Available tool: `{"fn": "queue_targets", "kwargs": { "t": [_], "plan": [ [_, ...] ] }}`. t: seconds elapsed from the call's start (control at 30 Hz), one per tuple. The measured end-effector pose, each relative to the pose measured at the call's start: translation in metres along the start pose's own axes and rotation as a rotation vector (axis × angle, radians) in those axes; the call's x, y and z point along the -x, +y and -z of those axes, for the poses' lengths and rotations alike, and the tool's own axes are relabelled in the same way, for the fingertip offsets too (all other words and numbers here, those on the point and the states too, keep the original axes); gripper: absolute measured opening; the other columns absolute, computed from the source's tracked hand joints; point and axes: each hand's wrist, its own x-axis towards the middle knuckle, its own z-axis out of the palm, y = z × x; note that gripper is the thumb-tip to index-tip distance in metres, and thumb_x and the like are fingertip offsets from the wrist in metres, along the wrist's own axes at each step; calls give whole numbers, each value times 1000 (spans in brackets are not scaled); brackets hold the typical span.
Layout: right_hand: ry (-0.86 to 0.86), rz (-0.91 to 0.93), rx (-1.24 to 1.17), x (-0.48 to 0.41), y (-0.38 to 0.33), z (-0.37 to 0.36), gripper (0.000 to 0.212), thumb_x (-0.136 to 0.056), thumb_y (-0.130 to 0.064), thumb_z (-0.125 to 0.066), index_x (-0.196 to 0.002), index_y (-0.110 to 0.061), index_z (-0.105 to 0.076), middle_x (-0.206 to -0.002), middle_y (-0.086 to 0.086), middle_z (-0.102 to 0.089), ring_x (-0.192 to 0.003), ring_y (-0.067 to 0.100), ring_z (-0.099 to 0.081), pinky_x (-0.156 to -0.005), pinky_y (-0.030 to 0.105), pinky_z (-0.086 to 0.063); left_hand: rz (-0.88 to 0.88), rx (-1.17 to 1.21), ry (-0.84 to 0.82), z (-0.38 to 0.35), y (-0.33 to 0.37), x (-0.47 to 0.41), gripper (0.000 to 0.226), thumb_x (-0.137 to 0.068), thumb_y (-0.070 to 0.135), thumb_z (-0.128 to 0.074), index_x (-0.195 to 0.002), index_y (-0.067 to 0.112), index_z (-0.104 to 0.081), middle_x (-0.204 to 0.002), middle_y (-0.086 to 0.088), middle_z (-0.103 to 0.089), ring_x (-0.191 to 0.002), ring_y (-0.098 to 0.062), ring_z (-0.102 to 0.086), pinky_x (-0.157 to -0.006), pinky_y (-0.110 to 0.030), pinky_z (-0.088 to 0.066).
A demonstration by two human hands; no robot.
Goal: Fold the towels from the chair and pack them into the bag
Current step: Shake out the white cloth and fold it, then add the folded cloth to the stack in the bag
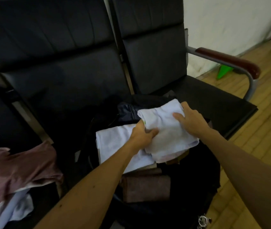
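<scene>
A folded white towel [166, 134] lies over the open black bag [200, 172] that stands on the chair seat. My left hand [143, 134] grips the towel's left edge, fingers curled into the cloth. My right hand [191, 119] grips its far right edge, with the thumb on top of the cloth. Under it lies another folded white towel [115, 141], and a folded brown towel [146, 187] sits lower in the bag. Unfolded brown and white towels [16, 172] are heaped on the seat at the left.
The row of black padded chairs [65, 63] fills the back. A metal armrest with a dark red pad [228, 61] juts out at the right. Wooden floor [263, 129] lies to the right, with a green object [223, 72] near the wall. A metal clip [203, 220] hangs at the bag's front.
</scene>
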Motion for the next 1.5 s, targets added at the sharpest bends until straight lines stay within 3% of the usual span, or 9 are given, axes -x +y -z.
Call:
{"fn": "queue_targets", "kwargs": {
  "t": [0.2, 0.37, 0.47, 0.57, 0.77, 1.03, 1.2, 1.33, 1.5],
  "plan": [
    [80, 55, 180, -23, 22, -39, 44, -99, -49, -46, -124, -14, -37, -82, 5, -57, -65, 21, -56, -58, 34, -41, 100, -133, 2, -17, -32, -20, 60, -90, 30, -72, -138, 9, -44, -126, -11, -59, -114, -27, -58, -86, -31, -47],
    [88, 75, 155, -15, 10, -30, 47, -97, -36, -57, -132, -11, -38, -107, 16, -61, -91, 33, -63, -74, 44, -52, 224, -88, -60, -2, -30, -21, 56, -85, 32, -77, -129, 10, -50, -123, -12, -62, -108, -28, -62, -89, -42, -56],
    [231, 186, 284, 7, -12, -24, 49, -92, -23, -63, -134, -8, -43, -123, 21, -55, -110, 40, -55, -85, 51, -51, 127, -249, 51, 29, -13, -2, 45, -88, 26, -72, -127, 13, -53, -116, -9, -65, -105, -28, -63, -88, -41, -55],
    [292, 374, 55, 50, -62, -35, 41, -88, -15, -67, -125, -5, -53, -118, 20, -61, -108, 43, -56, -89, 52, -49, -21, -275, 209, 85, -1, 57, 25, -91, 22, -69, -113, 19, -58, -96, 1, -67, -86, -18, -65, -74, -34, -56],
    [42, 486, -497, 188, -171, -117, 26, -90, -17, -67, -115, -15, -59, -100, -2, -66, -92, 13, -60, -82, 23, -43, -46, -301, 538, 186, -54, 233, 8, -88, 22, -74, -90, 22, -65, -76, 13, -69, -72, -2, -65, -67, -19, -51],
    [-489, 409, -470, 268, -264, -235, 15, -94, -24, -64, -99, -36, -56, -88, -15, -63, -82, -3, -61, -68, 5, -44, 342, -366, 670, 265, -178, 326, 11, -86, 25, -75, -78, 21, -68, -64, 7, -66, -62, -7, -63, -60, -32, -52],
    [-444, 408, -379, 255, -312, -289, 5, -92, -22, -66, -88, -24, -70, -86, -11, -71, -78, 2, -65, -71, 22, -54, 476, -273, 752, 308, -230, 298, 17, -87, 24, -69, -71, 21, -63, -71, -5, -69, -74, -23, -68, -64, -33, -50],
    [-476, 397, -294, 246, -364, -332, 8, -91, -21, -65, -91, -20, -73, -92, -1, -73, -85, 18, -68, -74, 37, -55, 578, -214, 750, 331, -264, 279, 18, -90, 30, -65, -92, 13, -71, -88, -7, -72, -87, -26, -68, -71, -34, -52],
    [-441, 330, -131, 229, -409, -384, 18, -94, -28, -61, -102, -18, -73, -103, 5, -73, -95, 25, -67, -77, 33, -52, 572, -132, 701, 343, -288, 267, 26, -93, 36, -62, -108, 18, -72, -99, -7, -74, -94, -25, -69, -80, -37, -57]
  ]
}}
